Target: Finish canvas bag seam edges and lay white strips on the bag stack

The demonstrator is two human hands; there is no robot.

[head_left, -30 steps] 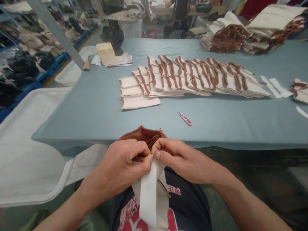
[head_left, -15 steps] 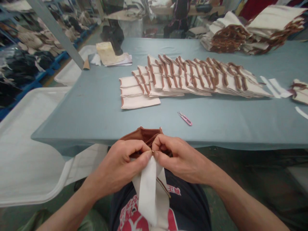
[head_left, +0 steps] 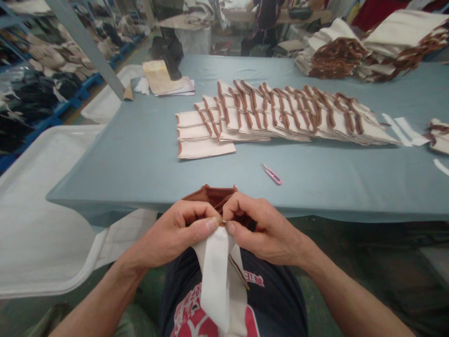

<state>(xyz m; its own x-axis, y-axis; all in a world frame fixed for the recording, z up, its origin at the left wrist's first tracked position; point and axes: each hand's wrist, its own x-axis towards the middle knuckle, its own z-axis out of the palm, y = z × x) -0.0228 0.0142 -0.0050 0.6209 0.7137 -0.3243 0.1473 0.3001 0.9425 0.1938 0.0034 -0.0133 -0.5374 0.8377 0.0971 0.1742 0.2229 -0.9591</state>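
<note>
A cream fabric pouch piece with brown lining [head_left: 199,195] is between my hands, at the table's front edge. My left hand [head_left: 187,229] pinches its edge between thumb and forefinger. Close beside it, my right hand [head_left: 252,227] pinches the same edge, the fingertips almost meeting. A small bit of brown edge shows between the thumbs. Below them a white strip [head_left: 214,276] hangs over my dark shirt. Some of the lining is hidden behind my fingers. Beyond my hands, pink-handled thread snips [head_left: 271,174] lie on the blue-covered table [head_left: 140,173].
Overlapping cream pieces with brown edging [head_left: 280,112] run across the table. Tall fabric stacks [head_left: 336,51] stand at the back right, near loose white strips [head_left: 403,128]. A yellowish block [head_left: 159,77] sits back left. White trays [head_left: 45,196] stand left of the table.
Both hands stay at the same edge, with the fingertips shifted slightly and a little more of the edge showing between them. The view has moved slightly.
</note>
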